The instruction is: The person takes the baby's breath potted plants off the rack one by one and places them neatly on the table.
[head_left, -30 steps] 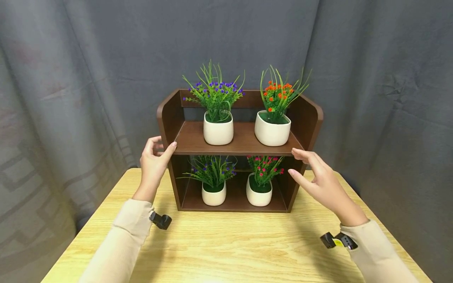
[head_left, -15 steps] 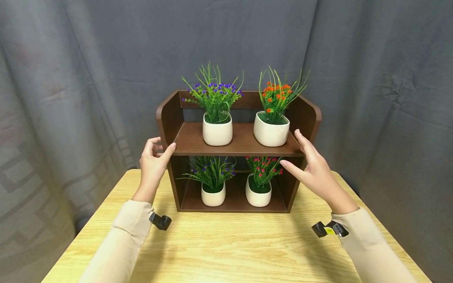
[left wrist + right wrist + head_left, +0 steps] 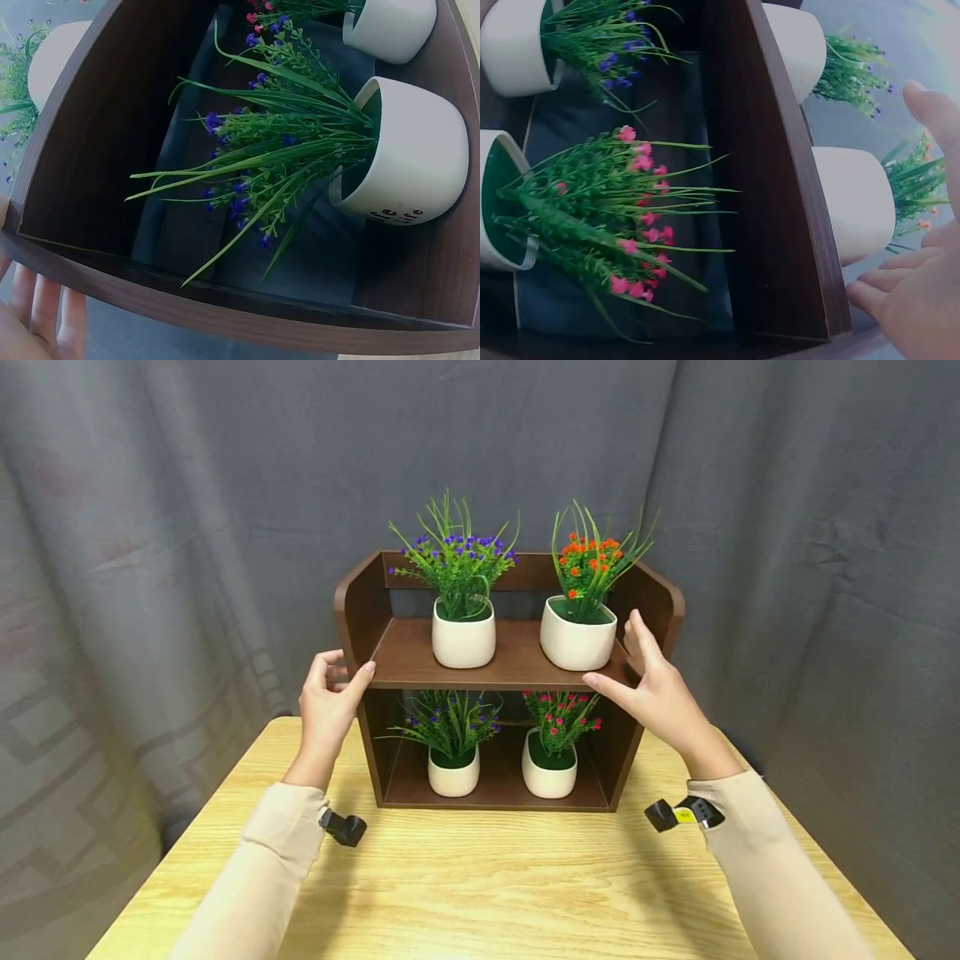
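At centre left of the head view, the left hand gripped the side of the brown shelf, its thumb on the front edge. Right of centre, the right hand was open, thumb spread, just beside the white pot of orange flowers on the upper tier. The step in hand seemed to be lining up a grasp; the next move likely called for closing round that pot.
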Tool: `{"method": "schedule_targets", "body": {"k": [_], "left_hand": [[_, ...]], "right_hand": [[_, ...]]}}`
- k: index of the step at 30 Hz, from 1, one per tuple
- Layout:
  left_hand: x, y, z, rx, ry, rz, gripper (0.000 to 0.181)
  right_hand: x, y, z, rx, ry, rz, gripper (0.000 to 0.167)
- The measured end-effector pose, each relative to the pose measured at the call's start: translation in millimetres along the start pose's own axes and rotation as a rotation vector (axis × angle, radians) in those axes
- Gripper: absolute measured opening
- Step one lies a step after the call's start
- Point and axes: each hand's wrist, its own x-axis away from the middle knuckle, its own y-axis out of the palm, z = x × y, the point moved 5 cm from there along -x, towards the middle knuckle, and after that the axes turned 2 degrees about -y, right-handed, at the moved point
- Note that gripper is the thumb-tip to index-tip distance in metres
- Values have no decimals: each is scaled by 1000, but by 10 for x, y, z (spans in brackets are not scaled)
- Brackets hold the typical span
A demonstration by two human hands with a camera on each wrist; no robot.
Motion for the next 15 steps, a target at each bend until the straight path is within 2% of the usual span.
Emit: {"method": "schedule_targets", "body": {"k": [7, 15], "left_hand": [[2, 6, -9, 23, 0, 13, 46], [7, 4, 1, 9, 1, 17, 46]], "right_hand": [[-163, 32, 8, -116, 45, 10, 109], [-309, 53, 79, -138, 129, 16, 112]]}}
